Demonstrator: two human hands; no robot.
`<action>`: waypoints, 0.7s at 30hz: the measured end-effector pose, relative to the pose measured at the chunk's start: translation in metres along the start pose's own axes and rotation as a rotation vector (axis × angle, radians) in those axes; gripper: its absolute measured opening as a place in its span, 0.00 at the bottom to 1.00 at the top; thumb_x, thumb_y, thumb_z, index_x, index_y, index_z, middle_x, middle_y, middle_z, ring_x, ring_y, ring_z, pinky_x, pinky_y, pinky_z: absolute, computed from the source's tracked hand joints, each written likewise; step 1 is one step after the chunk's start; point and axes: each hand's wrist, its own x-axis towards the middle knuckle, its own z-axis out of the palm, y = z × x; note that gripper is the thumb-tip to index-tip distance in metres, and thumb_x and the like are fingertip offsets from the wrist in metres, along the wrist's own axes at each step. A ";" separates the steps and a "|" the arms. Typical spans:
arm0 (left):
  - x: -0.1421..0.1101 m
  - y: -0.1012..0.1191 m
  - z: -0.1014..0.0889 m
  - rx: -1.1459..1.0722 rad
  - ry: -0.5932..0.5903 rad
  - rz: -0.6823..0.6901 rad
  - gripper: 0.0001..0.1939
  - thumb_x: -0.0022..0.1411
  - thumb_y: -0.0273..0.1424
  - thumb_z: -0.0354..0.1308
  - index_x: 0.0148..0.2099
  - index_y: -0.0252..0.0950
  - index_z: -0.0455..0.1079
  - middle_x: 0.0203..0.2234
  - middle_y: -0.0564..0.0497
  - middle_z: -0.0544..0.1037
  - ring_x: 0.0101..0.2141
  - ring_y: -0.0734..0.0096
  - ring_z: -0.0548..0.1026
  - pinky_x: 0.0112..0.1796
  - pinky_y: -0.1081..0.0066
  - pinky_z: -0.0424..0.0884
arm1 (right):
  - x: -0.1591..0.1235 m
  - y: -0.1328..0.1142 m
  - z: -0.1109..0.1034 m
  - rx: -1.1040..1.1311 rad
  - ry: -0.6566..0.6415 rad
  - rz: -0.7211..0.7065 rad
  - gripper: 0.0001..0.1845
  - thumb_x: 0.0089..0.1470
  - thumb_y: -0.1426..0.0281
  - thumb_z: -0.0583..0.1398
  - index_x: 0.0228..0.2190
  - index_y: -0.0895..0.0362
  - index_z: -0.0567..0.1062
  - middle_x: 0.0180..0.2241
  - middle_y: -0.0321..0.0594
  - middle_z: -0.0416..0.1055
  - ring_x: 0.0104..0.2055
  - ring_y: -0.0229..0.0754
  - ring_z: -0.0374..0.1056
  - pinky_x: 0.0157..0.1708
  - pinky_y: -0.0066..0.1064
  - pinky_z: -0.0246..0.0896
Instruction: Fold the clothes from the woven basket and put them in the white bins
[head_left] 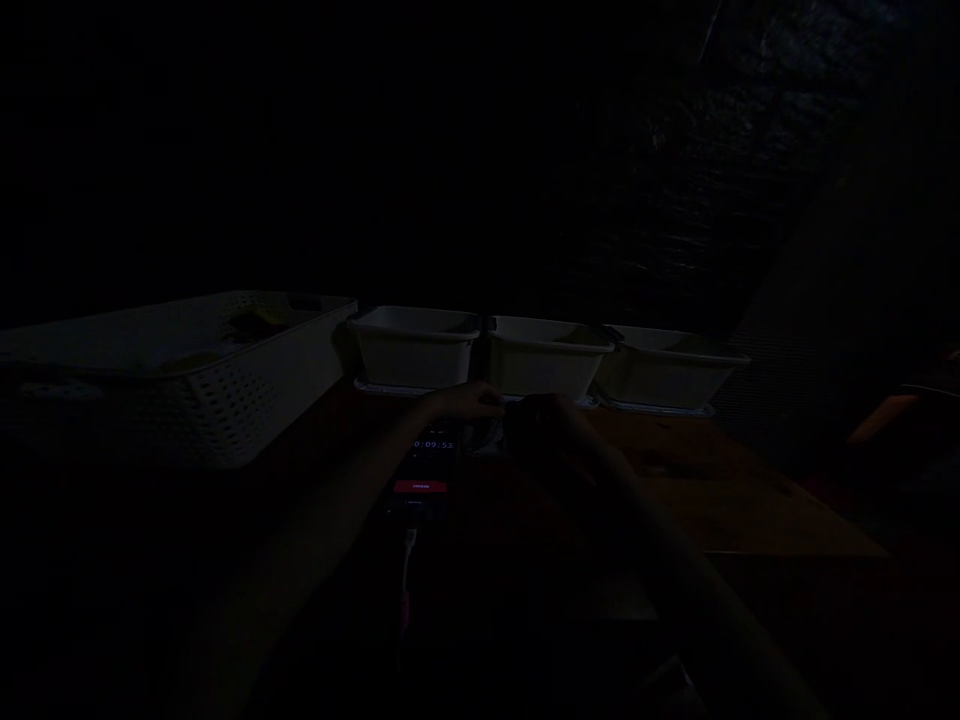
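Note:
In deep shadow, my left hand [466, 402] reaches forward over the table with its fingers bent in toward my right hand [546, 418]. The fingertips of both hands come together in front of the middle bin. Both hands look closed in a pinch; what lies between them is too dark to name. Just below the fingers shows a pale, thin-looking thing [486, 438], its kind unclear. Beside my left wrist a phone [420, 468] lies lit on the table, with timer digits and a red button. A white cable [409, 550] runs from its near end.
A large perforated white basket [232, 410] stands at left, with dark and yellowish contents. Behind my hands are three pale bins in a row: a left bin [416, 350], a middle bin [547, 360] and a right bin [664, 375]. The wooden table [765, 510] extends right.

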 end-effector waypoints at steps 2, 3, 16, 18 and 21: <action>0.000 0.003 -0.001 -0.013 0.018 -0.008 0.16 0.60 0.39 0.53 0.41 0.30 0.71 0.33 0.49 0.74 0.32 0.72 0.69 0.32 0.75 0.62 | 0.006 0.001 -0.004 -0.017 -0.026 0.005 0.09 0.50 0.74 0.59 0.33 0.66 0.76 0.30 0.48 0.73 0.33 0.39 0.68 0.32 0.24 0.60; 0.000 0.004 0.000 -0.023 0.031 -0.021 0.16 0.61 0.38 0.52 0.41 0.30 0.71 0.33 0.49 0.74 0.32 0.73 0.69 0.32 0.75 0.62 | 0.007 0.001 -0.006 -0.020 -0.028 0.001 0.10 0.50 0.76 0.58 0.34 0.67 0.76 0.31 0.49 0.74 0.34 0.40 0.68 0.33 0.24 0.60; 0.003 -0.003 0.000 -0.070 0.084 -0.109 0.17 0.63 0.37 0.48 0.47 0.30 0.68 0.42 0.46 0.74 0.39 0.70 0.70 0.40 0.74 0.64 | 0.004 -0.004 -0.006 0.088 -0.003 -0.103 0.13 0.51 0.77 0.55 0.40 0.67 0.71 0.36 0.48 0.73 0.34 0.33 0.68 0.32 0.20 0.58; 0.003 -0.002 -0.001 -0.064 0.098 -0.129 0.18 0.63 0.37 0.48 0.48 0.30 0.67 0.44 0.46 0.74 0.41 0.69 0.70 0.41 0.73 0.63 | 0.003 -0.003 -0.004 0.093 -0.022 -0.108 0.14 0.52 0.74 0.55 0.41 0.67 0.69 0.34 0.47 0.73 0.31 0.31 0.67 0.30 0.18 0.57; 0.002 0.001 0.000 -0.066 0.104 -0.162 0.18 0.63 0.37 0.48 0.49 0.30 0.66 0.44 0.45 0.73 0.41 0.69 0.70 0.41 0.73 0.64 | 0.002 -0.002 -0.003 0.073 -0.037 -0.118 0.14 0.53 0.72 0.55 0.41 0.67 0.68 0.30 0.44 0.72 0.28 0.30 0.65 0.27 0.17 0.54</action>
